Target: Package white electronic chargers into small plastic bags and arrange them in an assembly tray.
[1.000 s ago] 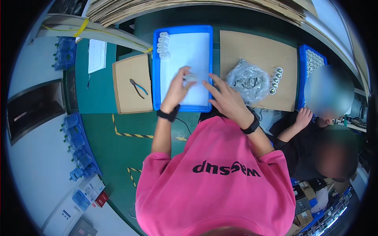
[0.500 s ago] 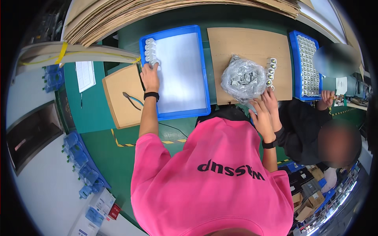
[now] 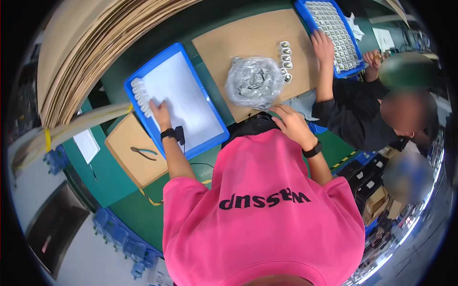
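Head: white parts (image 3: 139, 95) beside left hand (image 3: 161, 115)

We are looking down on a green floor (image 3: 136, 213) marked with black-and-yellow tape (image 3: 343, 160); at left we are seeing a white wall (image 3: 88, 248) surrounding a dark rectangle (image 3: 55, 229), and at lower right a bright light strip (image 3: 406, 237) is glowing.
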Demonstrator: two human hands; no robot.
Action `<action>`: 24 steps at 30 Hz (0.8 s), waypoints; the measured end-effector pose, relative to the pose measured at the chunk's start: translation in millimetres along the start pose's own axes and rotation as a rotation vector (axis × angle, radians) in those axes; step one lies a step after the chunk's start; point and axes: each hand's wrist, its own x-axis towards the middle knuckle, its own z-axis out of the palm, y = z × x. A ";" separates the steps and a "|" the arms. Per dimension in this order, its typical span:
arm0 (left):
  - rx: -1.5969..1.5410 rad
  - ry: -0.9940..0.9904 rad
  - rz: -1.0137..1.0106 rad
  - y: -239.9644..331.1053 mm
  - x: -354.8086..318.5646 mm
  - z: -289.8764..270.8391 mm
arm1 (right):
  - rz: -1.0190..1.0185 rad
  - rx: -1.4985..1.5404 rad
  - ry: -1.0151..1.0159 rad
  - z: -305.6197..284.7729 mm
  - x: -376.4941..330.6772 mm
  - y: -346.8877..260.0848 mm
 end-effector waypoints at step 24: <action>0.390 -0.723 0.871 333.2 -192.8 272.0 | 0.046 -0.165 0.469 117.9 110.3 80.8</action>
